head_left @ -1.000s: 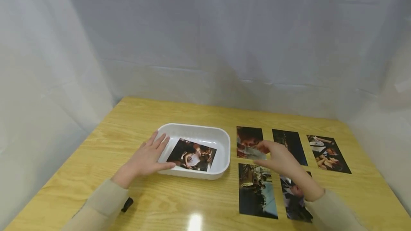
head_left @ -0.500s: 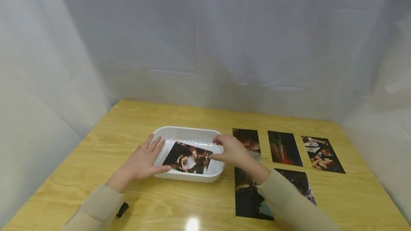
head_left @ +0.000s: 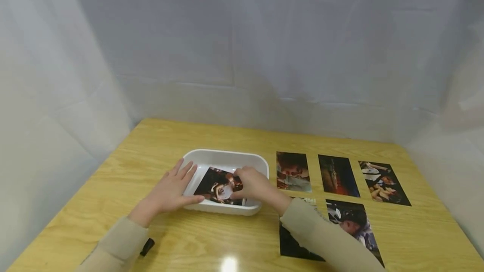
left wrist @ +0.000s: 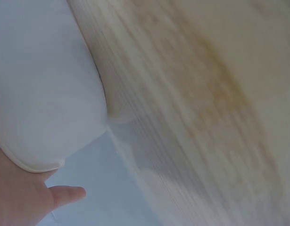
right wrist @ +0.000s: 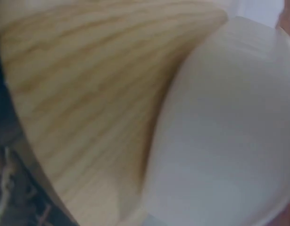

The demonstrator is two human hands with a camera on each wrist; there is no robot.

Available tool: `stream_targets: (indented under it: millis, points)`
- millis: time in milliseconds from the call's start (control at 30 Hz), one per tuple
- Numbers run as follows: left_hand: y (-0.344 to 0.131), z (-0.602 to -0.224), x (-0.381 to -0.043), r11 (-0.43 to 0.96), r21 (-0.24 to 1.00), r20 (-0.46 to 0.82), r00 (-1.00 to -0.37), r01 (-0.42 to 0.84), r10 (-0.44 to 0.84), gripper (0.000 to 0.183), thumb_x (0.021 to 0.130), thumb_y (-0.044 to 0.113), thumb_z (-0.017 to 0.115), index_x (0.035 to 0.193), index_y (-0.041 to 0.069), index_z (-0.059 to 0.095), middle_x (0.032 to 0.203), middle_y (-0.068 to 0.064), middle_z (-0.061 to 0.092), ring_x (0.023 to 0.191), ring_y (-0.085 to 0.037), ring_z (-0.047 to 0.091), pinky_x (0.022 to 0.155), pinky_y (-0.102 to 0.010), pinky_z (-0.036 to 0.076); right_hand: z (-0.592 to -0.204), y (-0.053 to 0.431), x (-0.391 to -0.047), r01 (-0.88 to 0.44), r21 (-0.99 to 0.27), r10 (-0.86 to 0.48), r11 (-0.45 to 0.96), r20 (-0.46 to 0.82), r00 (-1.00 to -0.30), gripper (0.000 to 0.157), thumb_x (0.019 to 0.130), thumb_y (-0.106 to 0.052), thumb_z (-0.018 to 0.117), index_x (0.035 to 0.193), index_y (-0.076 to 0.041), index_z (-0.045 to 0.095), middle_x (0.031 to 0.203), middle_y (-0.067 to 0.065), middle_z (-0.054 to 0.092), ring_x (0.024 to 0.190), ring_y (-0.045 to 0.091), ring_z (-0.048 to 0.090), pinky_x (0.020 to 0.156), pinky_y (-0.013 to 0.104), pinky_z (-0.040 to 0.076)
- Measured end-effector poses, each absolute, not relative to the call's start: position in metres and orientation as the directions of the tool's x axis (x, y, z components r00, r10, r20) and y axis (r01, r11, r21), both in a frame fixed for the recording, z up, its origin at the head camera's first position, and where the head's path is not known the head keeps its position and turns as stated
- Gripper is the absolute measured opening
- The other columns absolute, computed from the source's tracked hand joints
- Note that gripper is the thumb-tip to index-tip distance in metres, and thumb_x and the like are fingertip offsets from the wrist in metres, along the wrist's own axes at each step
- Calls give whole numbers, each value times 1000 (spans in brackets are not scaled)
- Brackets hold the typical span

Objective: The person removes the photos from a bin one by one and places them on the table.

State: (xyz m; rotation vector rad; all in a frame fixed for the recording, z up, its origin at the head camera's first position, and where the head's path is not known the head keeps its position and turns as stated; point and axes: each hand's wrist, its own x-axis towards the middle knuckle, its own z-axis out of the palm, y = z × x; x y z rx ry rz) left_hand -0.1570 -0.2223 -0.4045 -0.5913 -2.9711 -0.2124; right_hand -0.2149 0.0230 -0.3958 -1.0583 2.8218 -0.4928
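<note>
A white plastic tray (head_left: 224, 153) stands left of the table's middle, with a dark photo print (head_left: 217, 189) lying in it. My left hand (head_left: 170, 192) rests on the tray's left end, fingers spread and nearly straight, thumb at the near rim. My right hand (head_left: 253, 184) reaches in over the right rim and covers the right part of the print. Its thumb and fingertips stand apart over the print. In the left wrist view, my left thumb (left wrist: 67, 195) shows beside the tray's outer wall (left wrist: 45, 84). The right wrist view holds mostly the tray wall (right wrist: 220, 127).
Several photo prints lie in two rows on the right of the wooden table (head_left: 181, 133). The front left print (head_left: 295, 244) is partly hidden by my right sleeve. A small black object (head_left: 147, 247) lies beside my left sleeve. White sheets surround the table.
My right hand has moved left from the prints on the table, across the tray's right rim, to the print inside. My left hand stays on the tray. The print in the tray lies about as before.
</note>
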Motion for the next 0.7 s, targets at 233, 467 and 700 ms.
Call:
stream_targets:
  millis: [233,467,700]
  points:
    - [-222,-403,-157,921,111,119,-925,374,362,92,77,65,46,137,-2,26,142,-19,21,130,-39,5,93,-63,20,-409,16,-212,-621,-182,-642,762,-82,-763,64,68,-48,71,115,-7,53,106,8,56,98,24,52,80,36,45]
    - [-221,-403,-158,921,108,116,-925,374,362,91,78,65,45,137,-2,26,142,-19,21,130,-39,5,94,-63,20,-410,13,-211,-628,-63,-631,775,-135,-764,71,68,-50,69,114,1,52,102,13,55,96,26,52,80,36,45]
    - [-222,-404,-157,921,114,114,-926,373,360,92,77,65,46,138,-1,26,142,-18,21,130,-38,4,94,-62,19,-412,11,-213,-578,-68,-581,813,-152,-800,70,63,-54,71,108,-4,52,99,11,51,95,26,47,75,41,42]
